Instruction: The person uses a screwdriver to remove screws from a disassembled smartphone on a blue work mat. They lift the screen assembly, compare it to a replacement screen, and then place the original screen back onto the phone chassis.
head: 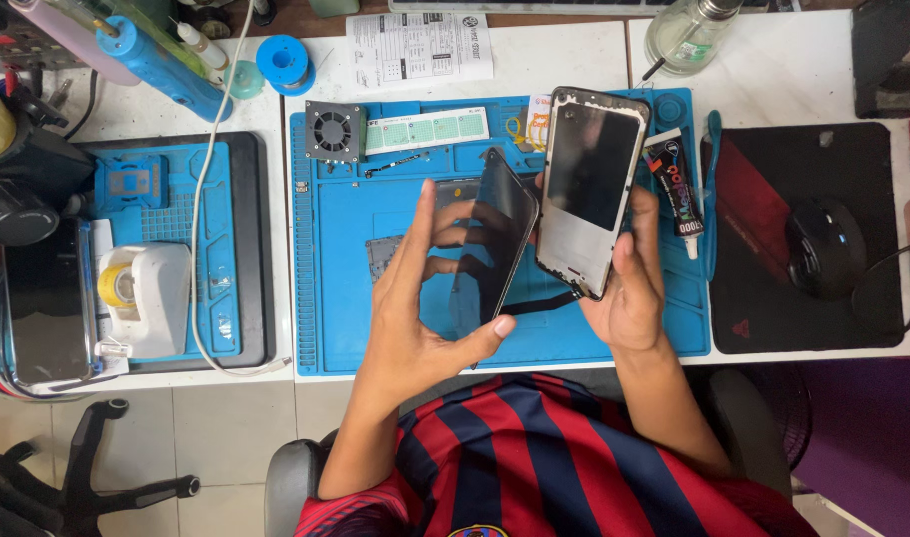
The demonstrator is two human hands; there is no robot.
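My left hand [425, 298] holds a thin dark phone screen panel [495, 239] by its edges, tilted on its side, with a black flex cable [545, 301] trailing from its lower end. A phone frame [591, 189] with a dark glossy inner face rests upright in my right hand [629, 288], just right of the panel. Both are held above a blue repair mat [346, 288].
On the mat lie a small fan [334, 130], a green strip [427, 129] and a glue tube [680, 194]. A black mouse [823, 247] sits on a dark pad at right. At left are a white tape dispenser [142, 298], another phone [45, 301] and a blue tool [162, 65].
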